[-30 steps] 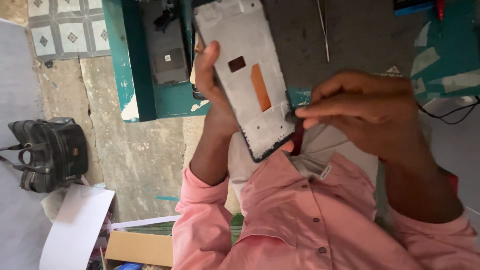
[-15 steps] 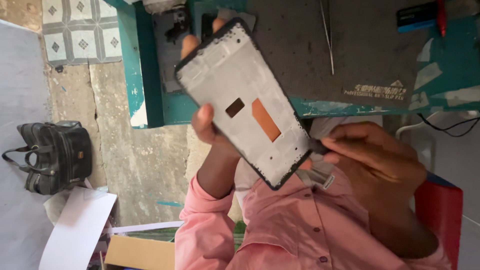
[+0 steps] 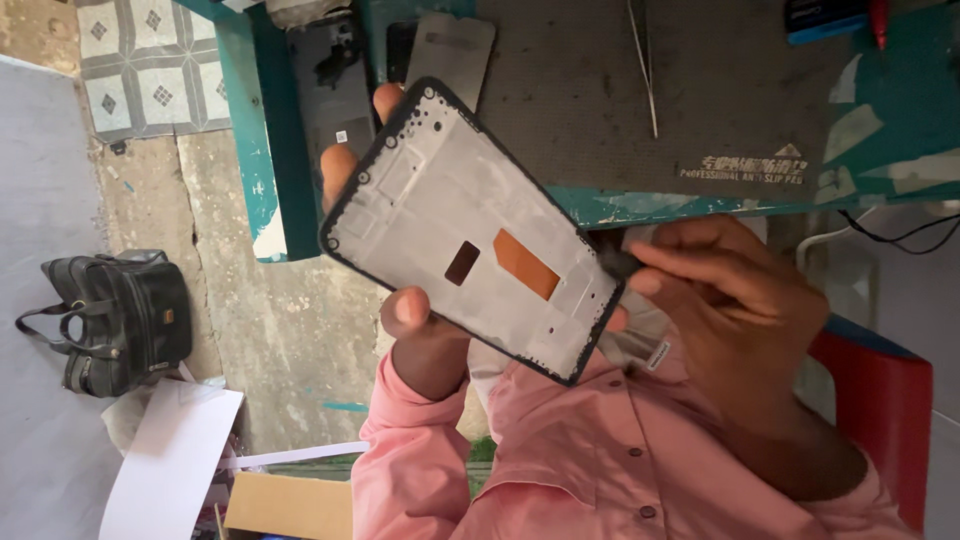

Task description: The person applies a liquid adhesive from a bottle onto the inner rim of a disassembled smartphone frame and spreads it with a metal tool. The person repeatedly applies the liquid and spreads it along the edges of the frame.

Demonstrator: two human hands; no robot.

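Since the earlier frame, the phone frame [image 3: 470,245] has tilted further and swung up over the table edge, and my right hand [image 3: 730,310] has dropped away from its lower edge to its right-hand corner.

My left hand [image 3: 420,330] grips the frame from behind: thumb pressed on the near long edge, fingertips [image 3: 338,165] showing past the far edge. The frame sits in mid-air, its inner side with the orange patch facing me, above the teal table [image 3: 270,150] and the grey work mat [image 3: 600,100].

My right hand is closed in a pinch on a small dark tool tip [image 3: 618,264] touching the frame's corner.

Risks, as I judge them:
- Tool slip: pressure at the corner could skid across the plate.
- Drop: the edge-only hold may let the frame twist loose and fall to the floor.
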